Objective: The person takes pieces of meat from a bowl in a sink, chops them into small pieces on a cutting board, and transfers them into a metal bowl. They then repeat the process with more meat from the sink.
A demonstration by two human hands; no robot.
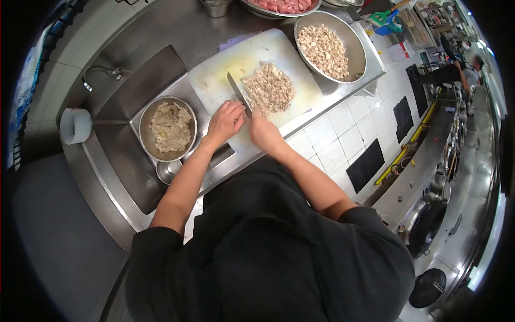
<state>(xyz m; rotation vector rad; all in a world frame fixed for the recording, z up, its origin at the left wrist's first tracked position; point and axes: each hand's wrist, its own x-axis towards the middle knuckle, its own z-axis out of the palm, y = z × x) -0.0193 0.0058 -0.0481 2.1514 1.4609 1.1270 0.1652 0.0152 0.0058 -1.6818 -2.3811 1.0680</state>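
My right hand (264, 130) grips the handle of a kitchen knife (237, 90), its blade pointing away from me over the white cutting board (214, 70). To the right of the blade lies a spread heap of chopped pale meat (270, 88). Just left of the knife handle, my left hand (227, 120) has its fingers curled together close to the blade; what they hold, if anything, is hidden. A steel bowl (359, 45) of chopped pale pieces stands at the board's upper right. Left of the board, another steel bowl (144, 138) holds a wet, greyish minced mixture.
A steel sink (123, 182) with a faucet (104, 70) lies on the left. Raw pink meat (281, 4) fills a bowl at the top. A small metal bowl (169, 170) sits under the left bowl's edge. Another person (469, 72) stands far right, near a cooking line with woks (427, 225).
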